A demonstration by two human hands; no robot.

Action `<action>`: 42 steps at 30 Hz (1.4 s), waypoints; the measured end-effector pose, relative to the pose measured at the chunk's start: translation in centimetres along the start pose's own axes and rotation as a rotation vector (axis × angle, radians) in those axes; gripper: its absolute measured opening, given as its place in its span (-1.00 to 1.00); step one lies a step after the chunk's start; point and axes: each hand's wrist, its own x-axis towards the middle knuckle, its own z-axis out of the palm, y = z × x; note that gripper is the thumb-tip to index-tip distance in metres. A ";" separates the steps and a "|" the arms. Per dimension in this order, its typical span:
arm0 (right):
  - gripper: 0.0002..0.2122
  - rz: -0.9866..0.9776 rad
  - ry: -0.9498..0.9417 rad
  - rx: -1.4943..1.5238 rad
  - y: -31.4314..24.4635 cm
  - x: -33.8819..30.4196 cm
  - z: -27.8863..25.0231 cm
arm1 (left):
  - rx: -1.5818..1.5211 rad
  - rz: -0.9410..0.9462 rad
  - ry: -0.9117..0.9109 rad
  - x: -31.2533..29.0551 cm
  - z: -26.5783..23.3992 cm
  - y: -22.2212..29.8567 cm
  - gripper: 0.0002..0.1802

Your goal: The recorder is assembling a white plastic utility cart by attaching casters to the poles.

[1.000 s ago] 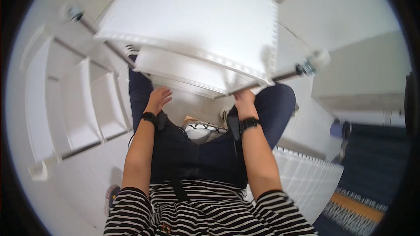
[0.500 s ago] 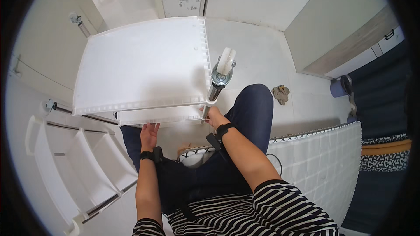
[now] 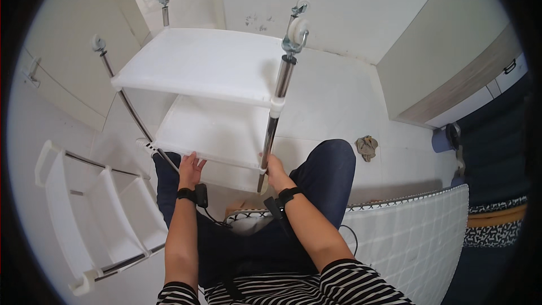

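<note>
In front of me a rolling shelf rack (image 3: 209, 59) stands with its caster wheels upward, white plastic shelves joined by shiny metal poles. The near right pole (image 3: 269, 138) passes through the corners of the upper shelf and the lower shelf (image 3: 214, 127). My right hand (image 3: 275, 170) is closed around that pole at the lower shelf's corner; some of its fingers are hidden behind the pole. My left hand (image 3: 192, 170) touches the lower shelf's near edge, with its fingers stretched out and slightly apart. A caster (image 3: 296, 36) tops the near right pole.
Another white tiered rack (image 3: 107, 209) lies at the left. A white quilted mattress-like pad (image 3: 406, 237) is at the right, near my knee. A crumpled brown cloth (image 3: 367, 148) lies on the floor, and a blue-grey bin (image 3: 445, 138) stands by the cabinet (image 3: 451, 62).
The upturned rack has tilted, so more of the lower shelf and the poles shows. Its top shelf now appears more edge-on. Both hands stay at the lower shelf and sit slightly lower in view.
</note>
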 end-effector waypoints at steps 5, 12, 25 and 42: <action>-0.87 -0.038 -0.119 -0.024 1.9 2.7 -0.5 | -0.048 0.031 0.022 0.9 1.0 0.9 -0.78; -0.77 -0.070 -0.187 0.057 0.9 2.9 0.7 | 0.293 -0.165 -0.135 -1.5 3.1 -0.5 -0.54; -0.87 0.053 -0.312 -0.035 0.0 2.0 2.3 | 0.982 -0.657 -0.160 -6.1 -3.6 -8.6 -0.25; -0.89 -0.035 -0.199 0.176 -2.3 1.4 4.9 | 0.538 -0.679 0.003 -6.4 -5.1 -9.1 0.06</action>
